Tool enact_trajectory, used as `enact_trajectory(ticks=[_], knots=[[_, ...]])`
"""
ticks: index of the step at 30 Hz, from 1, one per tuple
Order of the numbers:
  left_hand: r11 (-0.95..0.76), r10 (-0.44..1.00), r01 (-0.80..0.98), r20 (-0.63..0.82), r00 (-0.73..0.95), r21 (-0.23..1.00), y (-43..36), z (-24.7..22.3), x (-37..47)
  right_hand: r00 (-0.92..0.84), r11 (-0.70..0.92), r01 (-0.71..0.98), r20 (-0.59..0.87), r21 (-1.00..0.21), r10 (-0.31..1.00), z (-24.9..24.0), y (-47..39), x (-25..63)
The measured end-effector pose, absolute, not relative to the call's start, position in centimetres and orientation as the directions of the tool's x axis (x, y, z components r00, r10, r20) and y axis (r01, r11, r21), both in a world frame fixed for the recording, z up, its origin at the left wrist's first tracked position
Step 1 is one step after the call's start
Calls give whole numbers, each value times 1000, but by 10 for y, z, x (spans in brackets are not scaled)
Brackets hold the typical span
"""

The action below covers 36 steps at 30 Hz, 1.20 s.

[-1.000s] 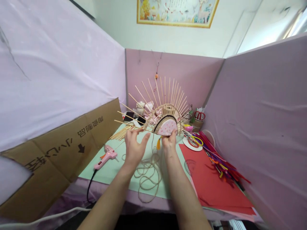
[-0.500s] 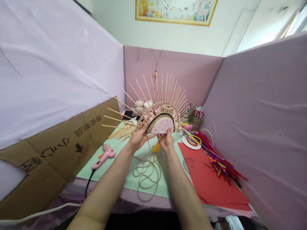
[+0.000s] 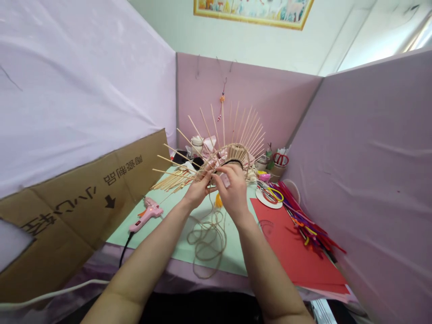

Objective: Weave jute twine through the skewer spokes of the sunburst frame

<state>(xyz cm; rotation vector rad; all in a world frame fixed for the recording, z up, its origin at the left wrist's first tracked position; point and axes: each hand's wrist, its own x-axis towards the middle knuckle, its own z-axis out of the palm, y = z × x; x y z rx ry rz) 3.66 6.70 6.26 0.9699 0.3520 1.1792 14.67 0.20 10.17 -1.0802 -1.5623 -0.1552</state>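
A half-round craft piece of thin wooden sticks (image 3: 204, 120) fans out above the mat, with a woven twine band and a black trim (image 3: 234, 162) round its pinkish centre. My left hand (image 3: 200, 186) grips its lower left part. In front of the centre, my right hand (image 3: 233, 189) has thumb and forefinger together close to my left fingertips; what they pinch is too small to make out. Loose twine (image 3: 207, 238) runs down from the piece and lies in loops on the mat. A yellow tassel (image 3: 218, 200) shows below, partly behind my right hand.
On the left lie a pink glue gun (image 3: 147, 215) and loose sticks (image 3: 171, 179), beside a cardboard sheet (image 3: 84, 198). Red paper (image 3: 297, 252), scissors (image 3: 275, 194) and coloured pipe cleaners (image 3: 303, 220) are on the right. Jars (image 3: 196, 145) stand behind.
My right hand has left the bottom edge of the piece and moved up and left to my left fingers, now covering much of the centre. The fan has turned slightly; my left hand keeps its hold.
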Motion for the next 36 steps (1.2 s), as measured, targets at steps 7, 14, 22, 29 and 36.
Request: enact_trajectory(ticks=[7,14,22,29,36], knots=[[-2,907,-573,243,345,820,64,52,46,44,478,771,785,-420,618,106,9,132],[-4,891,-553,254,377,833,63,47,48,-1,464,808,786,-363,618,105,9,138],[57,850,-575,263,457,816,56,54,43,23,365,873,777,-322,629,103,10,138],[17,841,-684,359,404,730,49,55,45,87,445,769,765,-458,638,103,16,140],[-227,908,-614,392,147,756,50,59,55,-31,505,820,859,-271,511,103,20,150]])
